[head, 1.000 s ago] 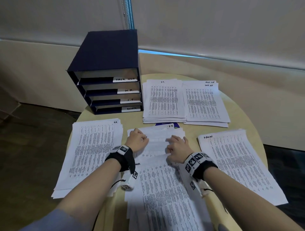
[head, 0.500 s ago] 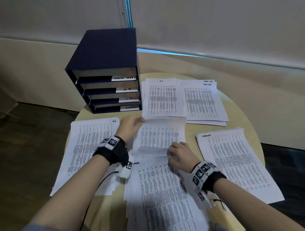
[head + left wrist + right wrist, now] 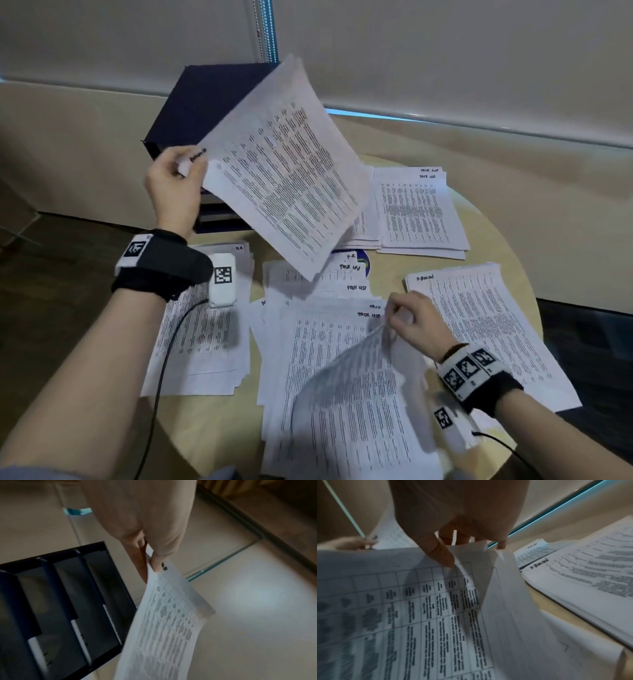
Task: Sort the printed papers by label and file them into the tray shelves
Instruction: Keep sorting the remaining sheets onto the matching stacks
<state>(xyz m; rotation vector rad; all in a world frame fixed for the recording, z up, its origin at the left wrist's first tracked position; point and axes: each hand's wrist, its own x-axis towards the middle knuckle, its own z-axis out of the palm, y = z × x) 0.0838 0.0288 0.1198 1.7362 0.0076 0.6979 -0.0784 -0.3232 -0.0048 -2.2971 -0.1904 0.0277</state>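
Two grips busy: left hand (image 3: 174, 192) pinches a lifted sheet (image 3: 284, 171) by its corner, label readable; right hand (image 3: 416, 323) pinches the next sheet (image 3: 356, 387), peeling it off the middle pile (image 3: 315, 342) beneath.

1 tray unit (image 3: 191, 113), 5 paper stacks (image 3: 418, 212), 2 hands (image 3: 174, 185)

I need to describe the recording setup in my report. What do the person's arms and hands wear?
Both hands are bare. The left wrist carries a black band with a white square-code tag, a white box with another code, and a thin black cable. The right wrist has a black band with white code tags and its own cable. Forearms are bare; a grey sleeve shows at the left.
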